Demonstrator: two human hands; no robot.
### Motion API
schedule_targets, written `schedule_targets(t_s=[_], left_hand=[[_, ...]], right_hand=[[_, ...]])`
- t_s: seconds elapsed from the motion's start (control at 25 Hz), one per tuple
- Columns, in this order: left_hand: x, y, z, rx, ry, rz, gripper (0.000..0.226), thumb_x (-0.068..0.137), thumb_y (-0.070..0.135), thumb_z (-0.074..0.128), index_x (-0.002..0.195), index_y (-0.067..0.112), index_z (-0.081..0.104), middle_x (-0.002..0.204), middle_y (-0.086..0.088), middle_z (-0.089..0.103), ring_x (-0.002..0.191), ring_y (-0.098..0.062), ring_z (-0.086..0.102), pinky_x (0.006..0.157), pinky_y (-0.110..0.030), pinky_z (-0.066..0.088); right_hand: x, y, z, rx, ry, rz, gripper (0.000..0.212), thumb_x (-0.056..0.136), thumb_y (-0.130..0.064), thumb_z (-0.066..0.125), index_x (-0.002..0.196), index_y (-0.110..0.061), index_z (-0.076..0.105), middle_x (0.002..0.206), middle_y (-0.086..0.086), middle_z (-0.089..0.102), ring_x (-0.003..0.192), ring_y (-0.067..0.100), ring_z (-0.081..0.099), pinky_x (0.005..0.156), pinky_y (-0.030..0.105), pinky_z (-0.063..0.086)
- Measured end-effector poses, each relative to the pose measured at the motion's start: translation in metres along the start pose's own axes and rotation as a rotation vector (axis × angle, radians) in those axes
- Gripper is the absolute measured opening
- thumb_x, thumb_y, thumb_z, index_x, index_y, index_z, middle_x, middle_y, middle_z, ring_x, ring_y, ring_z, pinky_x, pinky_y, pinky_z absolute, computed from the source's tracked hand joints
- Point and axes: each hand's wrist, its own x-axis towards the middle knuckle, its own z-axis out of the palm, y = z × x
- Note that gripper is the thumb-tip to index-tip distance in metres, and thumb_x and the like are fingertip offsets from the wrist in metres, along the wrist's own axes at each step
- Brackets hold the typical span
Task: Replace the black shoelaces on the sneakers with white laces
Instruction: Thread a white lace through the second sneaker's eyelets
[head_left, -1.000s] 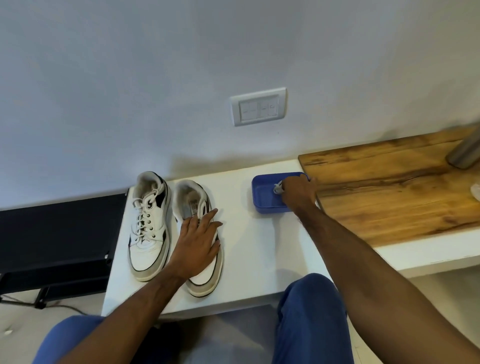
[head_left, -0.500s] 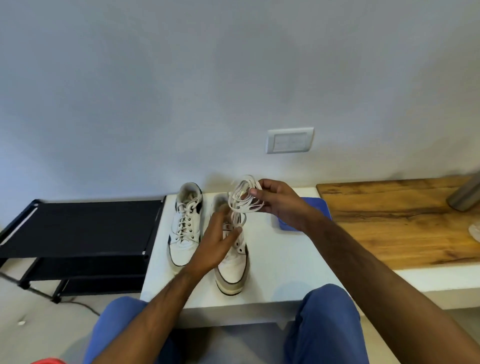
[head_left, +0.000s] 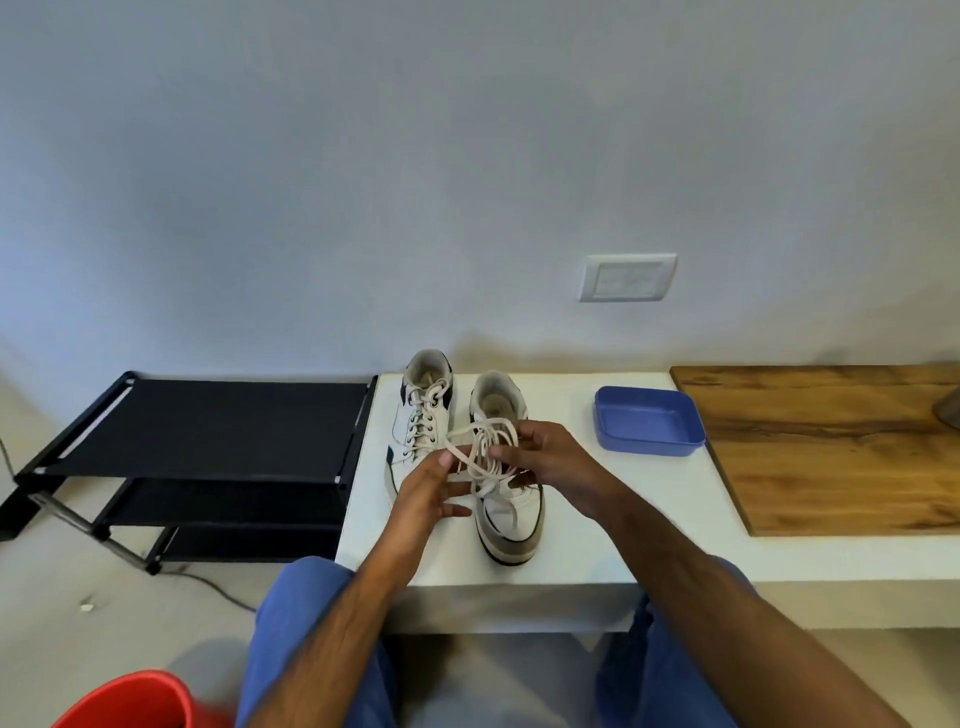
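Observation:
Two white sneakers stand side by side on the white bench (head_left: 597, 525), toes toward me. The left sneaker (head_left: 418, 421) is laced with a white lace. The right sneaker (head_left: 506, 519) has no lace threaded that I can see. Above it hangs a bundle of white lace (head_left: 485, 452), loosely looped. My right hand (head_left: 550, 462) grips the bundle from the right. My left hand (head_left: 428, 491) pinches a strand of it at the left, its other fingers spread. No black lace is in view.
A blue plastic tray (head_left: 649, 423) sits on the bench right of the shoes. A wooden board (head_left: 841, 447) covers the bench's right part. A black shoe rack (head_left: 208, 441) stands left of the bench. A red bucket (head_left: 130, 701) shows at the bottom left.
My right hand has brought the white lace bundle from the blue tray to above the right sneaker. My left hand has left the shoe and taken hold of a strand.

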Motion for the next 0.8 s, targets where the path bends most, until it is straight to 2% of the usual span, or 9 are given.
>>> schedule_targets(t_s=[0.12,0.24,0.28,0.36,0.48,0.56,0.64,0.68,0.8], left_hand=[[0.003,-0.019,-0.004,-0.023,0.024,-0.021,0.06,0.083,0.056,0.064,0.125,0.013,0.062,0.109,-0.009,0.075,0.092,-0.024,0.071,0.075,-0.037,0.055],[0.013,-0.031,-0.007,0.049,0.039,0.0,0.031,0.094,0.031,0.07,0.12,0.016,0.064,0.105,-0.002,0.075,0.094,-0.021,0.07,0.071,-0.033,0.055],[0.015,-0.032,-0.007,0.065,0.046,0.011,0.027,0.094,0.024,0.071,0.118,0.017,0.064,0.105,0.001,0.074,0.095,-0.019,0.069,0.07,-0.031,0.055],[0.018,-0.034,-0.006,0.085,0.064,0.028,0.034,0.085,0.021,0.076,0.117,0.019,0.063,0.104,0.007,0.074,0.094,-0.014,0.068,0.067,-0.028,0.056],[0.018,-0.032,-0.002,0.072,0.06,0.038,0.041,0.08,0.023,0.071,0.12,0.019,0.065,0.108,0.01,0.074,0.096,-0.011,0.069,0.07,-0.029,0.057],[0.019,-0.02,0.0,0.062,0.02,0.07,0.039,0.087,0.01,0.066,0.125,0.018,0.067,0.118,0.005,0.072,0.104,-0.016,0.069,0.077,-0.032,0.058],[0.025,-0.001,0.003,0.077,-0.033,0.106,0.048,0.091,-0.007,0.051,0.129,0.017,0.066,0.126,0.001,0.07,0.113,-0.02,0.066,0.085,-0.034,0.055],[0.028,0.013,0.007,0.092,-0.045,0.121,0.052,0.09,-0.008,0.047,0.131,0.018,0.065,0.129,0.002,0.069,0.117,-0.019,0.065,0.088,-0.033,0.053],[0.039,0.061,0.024,0.172,-0.039,0.162,0.045,0.096,0.017,0.05,0.138,0.031,0.058,0.142,0.012,0.058,0.127,-0.01,0.056,0.098,-0.034,0.047]], right_hand=[[0.006,0.018,0.004,-0.117,-0.018,-0.008,0.036,0.086,-0.014,0.081,0.119,-0.006,0.069,0.096,0.018,0.077,0.079,0.023,0.073,0.063,0.03,0.057],[0.011,0.032,0.001,-0.104,-0.033,-0.012,0.038,0.088,-0.015,0.078,0.124,-0.008,0.067,0.095,0.021,0.076,0.079,0.029,0.074,0.059,0.032,0.058],[0.012,0.035,-0.001,-0.1,-0.036,-0.014,0.034,0.091,-0.015,0.076,0.123,-0.006,0.068,0.095,0.023,0.075,0.077,0.028,0.073,0.058,0.032,0.059],[0.018,0.038,-0.006,-0.104,-0.038,-0.008,0.026,0.096,-0.014,0.069,0.119,-0.002,0.068,0.096,0.026,0.073,0.076,0.026,0.072,0.059,0.031,0.06],[0.022,0.032,-0.012,-0.164,-0.06,-0.018,0.023,0.101,-0.02,0.062,0.117,-0.005,0.07,0.1,0.026,0.072,0.079,0.022,0.068,0.062,0.028,0.056],[0.021,0.017,-0.018,-0.205,-0.073,-0.042,0.022,0.102,-0.026,0.061,0.113,-0.01,0.073,0.097,0.022,0.072,0.079,0.019,0.064,0.065,0.029,0.051],[0.018,-0.005,-0.029,-0.226,-0.062,-0.068,0.02,0.102,-0.027,0.06,0.104,-0.013,0.075,0.091,0.013,0.073,0.079,0.014,0.062,0.068,0.028,0.048],[0.015,-0.018,-0.036,-0.237,-0.047,-0.089,0.02,0.103,-0.026,0.06,0.103,-0.012,0.075,0.089,0.01,0.072,0.079,0.012,0.062,0.069,0.026,0.047],[0.005,-0.059,-0.06,-0.311,0.017,-0.13,0.026,0.101,-0.028,0.063,0.105,-0.003,0.071,0.073,-0.002,0.065,0.069,0.006,0.057,0.066,0.02,0.043]])
